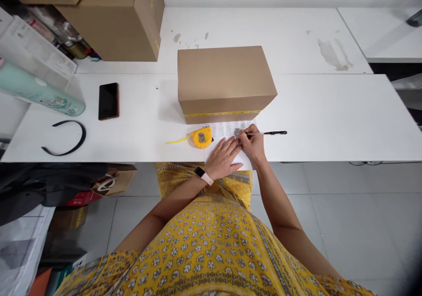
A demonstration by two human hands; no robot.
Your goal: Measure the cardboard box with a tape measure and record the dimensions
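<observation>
My right hand (252, 144) pinches a pen (272, 133) with a clear barrel and black end, which points out to the right. Under it lies a sheet of paper (221, 129) covered in columns of small writing. Fingers stretched out, my left hand (224, 157) lies flat on the lower part of the sheet and holds nothing. A yellow tape measure (202, 137) rests just left of the paper, with a short length of its blade pulled out. Behind the sheet stands a closed cardboard box (226, 76) with yellow tape along its front; its edge hides the paper's top.
On the white table (332, 120) at left are a phone (108, 101), a black headband (81, 140) and a mint green bottle (41, 89). Larger cardboard boxes (121, 27) stand at the back left. The table's front edge runs close to my body.
</observation>
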